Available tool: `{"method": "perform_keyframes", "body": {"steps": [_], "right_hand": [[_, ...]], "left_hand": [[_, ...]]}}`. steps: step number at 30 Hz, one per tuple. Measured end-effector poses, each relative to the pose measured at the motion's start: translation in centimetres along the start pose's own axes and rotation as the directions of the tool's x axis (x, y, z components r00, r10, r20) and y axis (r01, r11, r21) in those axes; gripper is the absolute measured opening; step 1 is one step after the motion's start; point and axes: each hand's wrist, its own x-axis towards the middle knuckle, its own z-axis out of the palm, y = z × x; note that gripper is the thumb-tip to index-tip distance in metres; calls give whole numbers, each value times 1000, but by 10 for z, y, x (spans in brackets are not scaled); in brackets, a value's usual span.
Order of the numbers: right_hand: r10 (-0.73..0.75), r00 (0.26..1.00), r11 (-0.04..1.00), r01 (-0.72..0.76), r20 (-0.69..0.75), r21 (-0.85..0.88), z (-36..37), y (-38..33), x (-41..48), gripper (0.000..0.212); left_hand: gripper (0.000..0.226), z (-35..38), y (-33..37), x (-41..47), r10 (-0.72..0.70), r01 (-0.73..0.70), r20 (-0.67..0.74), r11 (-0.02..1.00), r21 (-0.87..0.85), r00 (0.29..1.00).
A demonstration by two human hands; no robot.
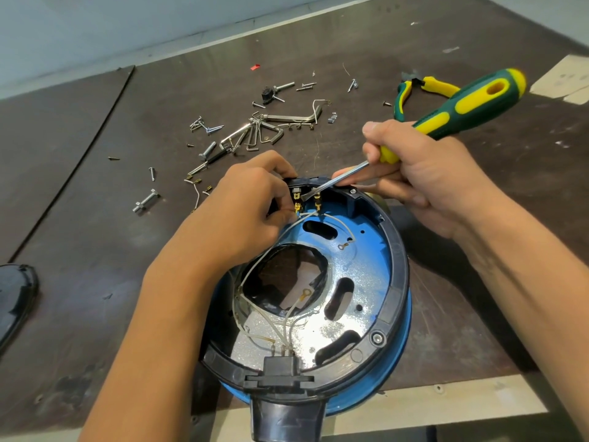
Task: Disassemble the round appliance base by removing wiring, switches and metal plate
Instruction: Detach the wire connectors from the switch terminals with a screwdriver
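Round base on dark table; left grip pinching wire, right grip grasping screwdriver; pale wall.

Glossy black plastic rim on the round blue appliance base; inside, a bright, speckled metal plate. Smooth green-and-yellow plastic handle and polished steel shaft on the screwdriver. Matt, scuffed dark brown bench.

a dark brown tabletop is filling the view, a pale wall rising behind its far edge.
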Motion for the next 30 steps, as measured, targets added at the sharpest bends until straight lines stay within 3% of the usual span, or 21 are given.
{"method": "perform_keyframes", "body": {"steps": [3, 6, 8, 11, 15, 18, 20, 25, 30], "right_hand": [[20, 1000, 999, -20, 0, 30, -3, 2, 2, 40], [39, 999, 997, -39, -6, -68, -4, 10, 3, 44], [0, 998, 1000, 0, -57, -10, -6, 14, 0, 49], [-48, 999, 995, 50, -23, 87, -8, 13, -3, 52], [-20, 999, 989, 24, -30, 147, -12, 11, -1, 52], [-13, 1000, 986, 14, -2, 166, -12, 10, 0, 51], [-6, 1000, 984, 5, 8, 181, -12, 9, 0, 51], [10, 1000, 983, -11, 7, 183, -11, 8, 1, 51], [15, 1000, 991, -18, 28, 135, -12, 10, 1, 51]], "left_hand": [[14, 1, 0, 1, 1, -1, 7, 1000, -6, 1000], [13, 0, 0, 0, 1, -1, -4, 1000, -5, 1000], [11, 0, -1, 0, -2, 1, -23, 1000, -19, 1000], [11, 0, -1, -3, -42, 37, -54, 996, -77, 998], [10, -1, -1, -3, -139, 119, -120, 979, -163, 983], [11, -2, 0, -2, -157, 104, -194, 960, -260, 968], [10, -2, 2, -2, -182, 78, -281, 935, -345, 942], [10, -8, -3, -1, -271, 12, -541, 901, -434, 796], [13, -10, -11, -4, -286, 185, -586, 956, -228, 759]]}}
